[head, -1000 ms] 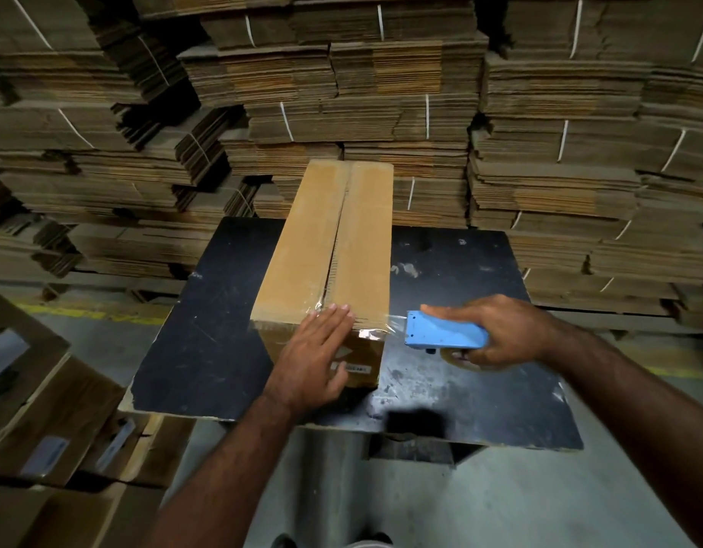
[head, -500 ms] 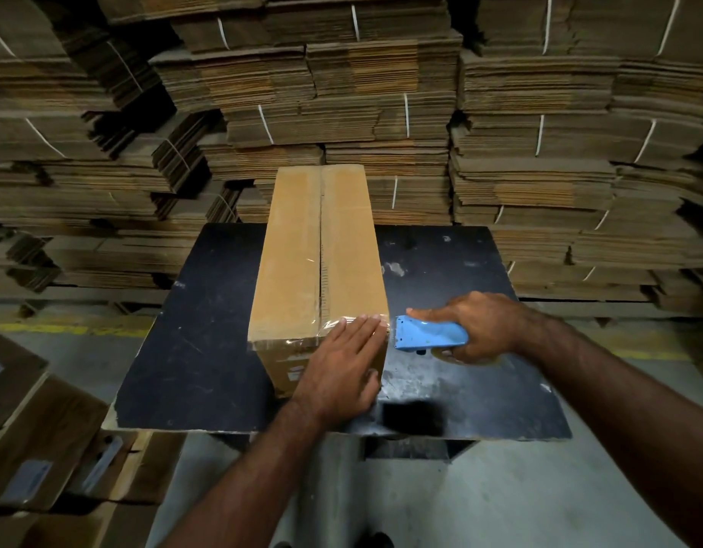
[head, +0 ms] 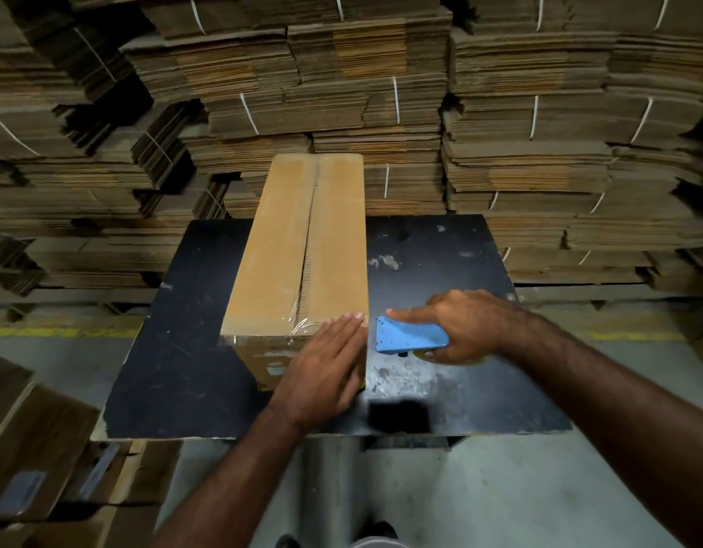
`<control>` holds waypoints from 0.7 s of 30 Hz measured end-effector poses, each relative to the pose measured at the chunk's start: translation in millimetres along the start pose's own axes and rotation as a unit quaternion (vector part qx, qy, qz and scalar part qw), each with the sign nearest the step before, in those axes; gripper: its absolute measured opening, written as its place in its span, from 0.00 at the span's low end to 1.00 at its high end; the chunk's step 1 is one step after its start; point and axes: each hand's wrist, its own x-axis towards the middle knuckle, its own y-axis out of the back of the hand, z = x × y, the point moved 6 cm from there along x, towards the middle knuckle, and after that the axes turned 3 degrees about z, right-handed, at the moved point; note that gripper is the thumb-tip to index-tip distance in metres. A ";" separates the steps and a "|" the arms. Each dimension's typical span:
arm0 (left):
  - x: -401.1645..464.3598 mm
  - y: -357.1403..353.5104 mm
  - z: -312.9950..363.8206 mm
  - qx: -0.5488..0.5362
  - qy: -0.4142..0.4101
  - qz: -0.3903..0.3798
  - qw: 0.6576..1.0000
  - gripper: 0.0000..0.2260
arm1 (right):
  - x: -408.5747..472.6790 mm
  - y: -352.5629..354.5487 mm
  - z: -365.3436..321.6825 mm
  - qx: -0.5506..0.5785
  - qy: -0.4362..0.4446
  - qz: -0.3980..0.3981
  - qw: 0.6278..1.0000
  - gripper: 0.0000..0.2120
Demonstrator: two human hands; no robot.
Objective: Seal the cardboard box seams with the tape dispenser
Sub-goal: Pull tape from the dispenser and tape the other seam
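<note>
A long brown cardboard box (head: 286, 247) lies lengthwise on a black table (head: 183, 350), its top flaps meeting in a centre seam. Clear tape (head: 302, 328) crosses the near top edge and wraps onto the front face. My left hand (head: 322, 369) lies flat, fingers together, on the box's near right corner, pressing the tape. My right hand (head: 460, 326) grips a blue tape dispenser (head: 409, 338) just right of that corner, low over the table, index finger stretched along its top.
Tall stacks of strapped flat cardboard (head: 381, 92) fill the whole background behind the table. More cardboard boxes (head: 37, 448) sit on the floor at lower left. A yellow line (head: 45, 332) marks the concrete floor. The table's metal pedestal (head: 334, 488) stands below me.
My left hand slid rightward along the box's near edge to its right corner. The dispenser stayed just right of the box; the tape strand between it and the box is no longer visible.
</note>
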 end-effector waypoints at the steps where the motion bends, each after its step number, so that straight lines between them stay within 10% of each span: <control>1: 1.6 -1.4 2.6 -0.004 0.005 0.005 1.000 0.28 | 0.9 0.3 0.2 0.001 0.000 -0.005 1.000 0.36; 15: 3.9 -3.4 0.8 0.005 -0.007 0.026 1.000 0.27 | 21.6 -4.8 -15.5 -0.148 0.023 -0.087 0.985 0.27; 21: 5.1 -2.2 0.6 0.010 -0.003 0.043 0.999 0.27 | 10.8 -72.1 20.0 -0.060 -0.110 -0.098 0.987 0.36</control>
